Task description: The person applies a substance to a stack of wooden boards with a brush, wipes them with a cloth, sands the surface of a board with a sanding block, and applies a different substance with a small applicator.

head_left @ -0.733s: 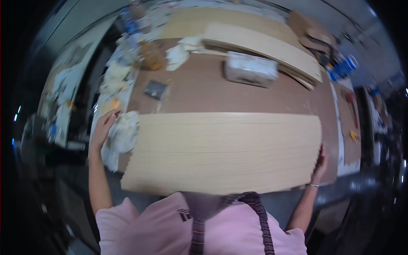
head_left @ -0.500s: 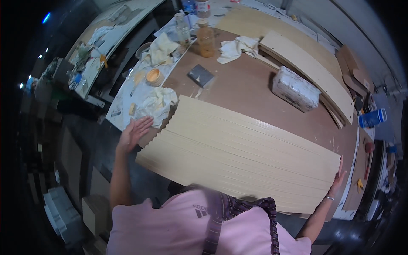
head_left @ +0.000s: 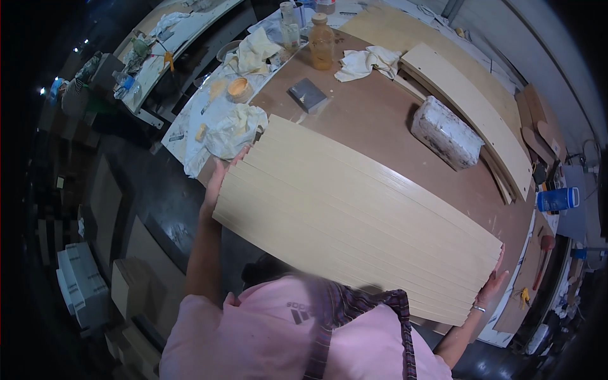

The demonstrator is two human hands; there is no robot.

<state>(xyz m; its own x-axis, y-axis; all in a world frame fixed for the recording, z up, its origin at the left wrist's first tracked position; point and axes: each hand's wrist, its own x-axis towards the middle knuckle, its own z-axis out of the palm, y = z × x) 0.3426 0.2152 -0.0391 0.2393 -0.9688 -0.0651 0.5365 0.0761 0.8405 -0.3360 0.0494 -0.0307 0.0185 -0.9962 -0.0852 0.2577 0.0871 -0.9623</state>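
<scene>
Several long cream-coloured strips (head_left: 354,215) lie side by side in a wide slab, partly on the brown-topped table and reaching over its near edge toward me. My left hand (head_left: 217,183) is against their left ends, thumb and fingers apart, the fingertips partly hidden by the strips. At the opposite ends, my right hand (head_left: 491,286) rests with its palm side on the strips, its fingers stretched along the edge and thumb sticking out. Neither hand wraps round a strip. The left ends stand slightly stepped.
Beyond the strips lie a dark grey sanding block (head_left: 306,95) and a white plastic-wrapped block (head_left: 446,133). Long pale curved boards (head_left: 468,107) are stacked at the back right. Crumpled cloth (head_left: 237,126), a cup of orange paste (head_left: 239,87) and a bottle (head_left: 322,44) occupy the left and back.
My left hand has moved from beside the strips to touch their left ends. Those ends look more even, and the slab has shifted slightly. My right hand stays at the right ends, its thumb now spread out.
</scene>
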